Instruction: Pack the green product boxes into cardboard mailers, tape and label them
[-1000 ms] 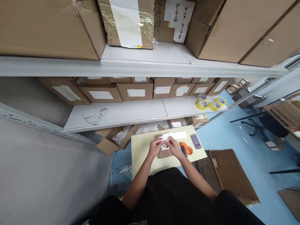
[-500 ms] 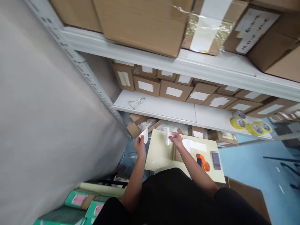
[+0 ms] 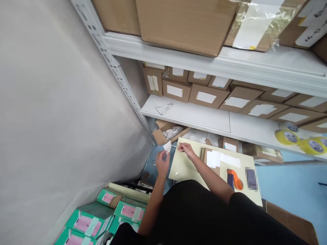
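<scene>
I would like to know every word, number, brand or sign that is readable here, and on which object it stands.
No text is clearly readable.
Handwriting on the upper right carton's white label: cut off, blurred.
Print inside the yellow tape rolls: blurred.
Marks on the green boxes' pale strips: too small.
Shelf boxes: no legible print.
White slip in left hand: no writing visible.

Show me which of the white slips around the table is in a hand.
The slip in the left hand, left of the table; the other slips lie on the cardboard box and beside it.
</scene>
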Demonstrator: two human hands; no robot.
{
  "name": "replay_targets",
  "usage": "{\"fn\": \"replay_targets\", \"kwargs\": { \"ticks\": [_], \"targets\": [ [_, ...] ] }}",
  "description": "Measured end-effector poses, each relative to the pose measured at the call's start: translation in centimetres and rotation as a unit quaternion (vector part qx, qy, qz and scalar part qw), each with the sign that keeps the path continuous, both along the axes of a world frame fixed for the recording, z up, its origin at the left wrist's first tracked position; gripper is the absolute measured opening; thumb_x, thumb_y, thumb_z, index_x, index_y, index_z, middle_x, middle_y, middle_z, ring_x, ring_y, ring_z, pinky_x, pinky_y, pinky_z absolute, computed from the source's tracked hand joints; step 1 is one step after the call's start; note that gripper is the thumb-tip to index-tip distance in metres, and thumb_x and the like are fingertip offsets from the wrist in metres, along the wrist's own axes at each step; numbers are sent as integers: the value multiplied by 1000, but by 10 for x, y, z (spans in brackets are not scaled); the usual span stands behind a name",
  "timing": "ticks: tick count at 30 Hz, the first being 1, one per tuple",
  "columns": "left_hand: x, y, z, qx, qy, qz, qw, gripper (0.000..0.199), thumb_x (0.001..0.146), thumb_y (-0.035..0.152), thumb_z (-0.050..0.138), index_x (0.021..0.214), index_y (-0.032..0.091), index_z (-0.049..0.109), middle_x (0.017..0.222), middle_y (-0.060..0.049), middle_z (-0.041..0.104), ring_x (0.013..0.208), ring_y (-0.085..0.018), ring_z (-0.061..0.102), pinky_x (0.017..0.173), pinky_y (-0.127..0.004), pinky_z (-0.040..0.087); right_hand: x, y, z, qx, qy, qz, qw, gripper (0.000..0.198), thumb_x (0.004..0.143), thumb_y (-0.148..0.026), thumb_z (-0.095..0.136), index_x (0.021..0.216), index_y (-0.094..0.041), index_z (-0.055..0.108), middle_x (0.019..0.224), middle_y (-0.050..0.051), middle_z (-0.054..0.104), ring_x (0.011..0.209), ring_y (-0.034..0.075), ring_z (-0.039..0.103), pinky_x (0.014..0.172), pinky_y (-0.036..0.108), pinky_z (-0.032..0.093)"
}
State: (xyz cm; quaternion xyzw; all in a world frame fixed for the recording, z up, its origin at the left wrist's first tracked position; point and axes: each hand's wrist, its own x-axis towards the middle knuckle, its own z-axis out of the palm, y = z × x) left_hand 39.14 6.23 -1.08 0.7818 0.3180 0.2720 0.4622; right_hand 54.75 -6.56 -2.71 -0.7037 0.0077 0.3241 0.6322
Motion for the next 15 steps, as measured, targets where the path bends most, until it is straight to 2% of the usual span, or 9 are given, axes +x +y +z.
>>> {"fn": "replay_targets", "kwargs": {
  "ticks": [1,3,6,10,13,15],
  "targets": [
    [5,-6,-4,40,6,-38,998,23,93,40,65,105,21,70,101,-8,70,92,-23,66,84,-36,55,-15,-17,3,21,30,23,999,50,78,-67,68,71,-18,69,78,9,76,80,21,71,72,30,52],
    [17,-23,-12,112,17,-120,986,21,91,33,67,109,22,70,107,-10,70,102,-26,66,94,-40,53,-40,-49,9,58,78,23,995,54,81,-71,67,76,-17,73,80,11,77,82,22,73,74,31,53],
    [37,-59,-25,180,34,-229,956,32,89,26,69,121,22,68,123,-13,68,118,-30,61,104,-43,50,-61,-91,14,54,91,-66,992,47,76,-66,77,82,-19,76,85,10,79,87,23,74,75,30,54],
    [55,-109,-35,221,54,-341,912,48,90,28,70,136,21,62,140,-16,60,130,-34,54,110,-48,46,-64,-136,6,-4,80,-210,974,38,64,-52,88,71,-19,71,73,6,74,77,21,72,65,27,51],
    [60,-137,-36,225,63,-407,883,52,91,32,69,141,23,60,147,-15,57,133,-36,52,111,-50,43,-67,-163,-7,-7,95,-278,956,35,59,-45,89,64,-19,67,63,4,68,66,20,68,60,29,50],
    [61,-152,-36,212,67,-431,874,53,90,33,70,142,24,60,149,-15,56,136,-37,50,113,-51,41,-74,-176,-14,-2,87,-317,944,33,57,-41,88,61,-19,65,60,2,65,62,19,64,61,31,50]
  ]
}}
